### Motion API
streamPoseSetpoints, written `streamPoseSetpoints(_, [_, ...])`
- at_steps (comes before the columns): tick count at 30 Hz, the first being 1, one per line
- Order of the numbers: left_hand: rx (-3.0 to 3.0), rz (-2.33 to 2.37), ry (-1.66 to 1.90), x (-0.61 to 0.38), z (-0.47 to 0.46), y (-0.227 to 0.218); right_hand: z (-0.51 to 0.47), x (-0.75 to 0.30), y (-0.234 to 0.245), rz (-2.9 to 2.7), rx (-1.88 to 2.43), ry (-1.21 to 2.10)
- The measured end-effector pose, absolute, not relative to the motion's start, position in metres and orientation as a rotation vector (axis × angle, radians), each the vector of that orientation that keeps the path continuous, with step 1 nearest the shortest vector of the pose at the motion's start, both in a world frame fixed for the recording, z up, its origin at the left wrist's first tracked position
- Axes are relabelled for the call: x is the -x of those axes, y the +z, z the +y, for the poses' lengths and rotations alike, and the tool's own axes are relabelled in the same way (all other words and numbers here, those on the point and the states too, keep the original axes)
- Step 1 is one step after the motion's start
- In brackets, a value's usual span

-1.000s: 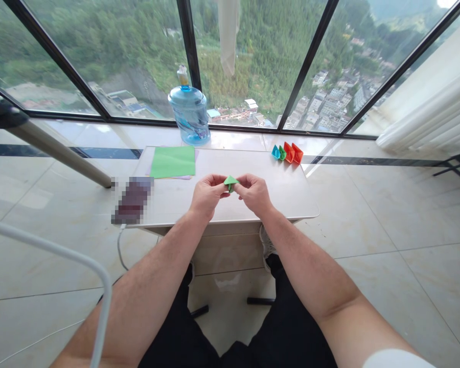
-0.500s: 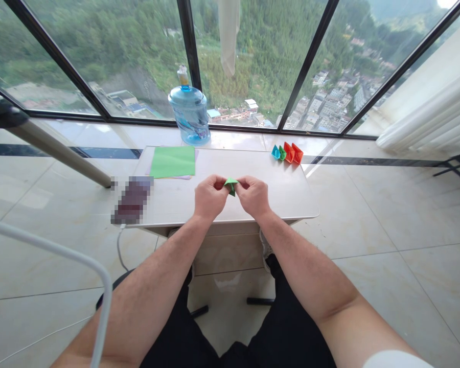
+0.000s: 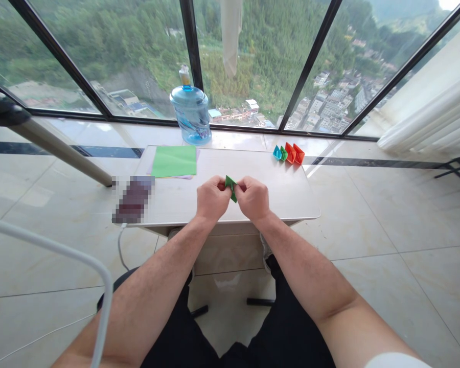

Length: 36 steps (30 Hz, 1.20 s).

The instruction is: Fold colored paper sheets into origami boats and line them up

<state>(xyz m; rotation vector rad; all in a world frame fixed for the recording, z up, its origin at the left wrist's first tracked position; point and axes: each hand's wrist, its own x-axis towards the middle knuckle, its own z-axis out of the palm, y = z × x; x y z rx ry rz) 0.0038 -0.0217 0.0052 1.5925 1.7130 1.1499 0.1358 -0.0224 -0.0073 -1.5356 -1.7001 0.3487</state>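
A small piece of folded green paper (image 3: 231,188) is pinched between my two hands, above the near half of the white table. My left hand (image 3: 213,198) is closed on its left side, thumb and forefinger together. On its right side my right hand (image 3: 253,196) grips it the same way. The paper's narrow pointed shape stands nearly upright between the fingertips, and part of it is hidden by them. Several folded paper boats (image 3: 289,153) in blue, green and red stand in a row at the table's far right.
On the white table (image 3: 214,163), a stack of green paper sheets (image 3: 174,161) lies at the back left. A pixelated dark object (image 3: 133,199) with a cable lies at the left edge. Beyond stands a blue water jug (image 3: 191,115) by the window. A white tube (image 3: 80,255) curves at lower left.
The green paper has turned between my fingers, from a wide triangle on top to a narrower, more upright shape. Both hands keep their hold and have barely moved.
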Motion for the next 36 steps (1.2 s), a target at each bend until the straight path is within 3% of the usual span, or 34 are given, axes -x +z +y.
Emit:
streamPoseSetpoints(13, [-1.617,1.673,1.122,-0.003,-0.018,0.008,-0.017,-0.139,-0.017,-1.590,1.454,0.593])
streamPoseSetpoints(25, [-1.590,1.758,1.070,-0.001,-0.015,0.002,-0.023,-0.137,-0.009,-1.929,1.439,0.275])
streamPoseSetpoints(36, [-1.245,1.470,1.172,0.000,-0.005,-0.010,-0.012,-0.148,-0.010,-1.665,1.473,0.762])
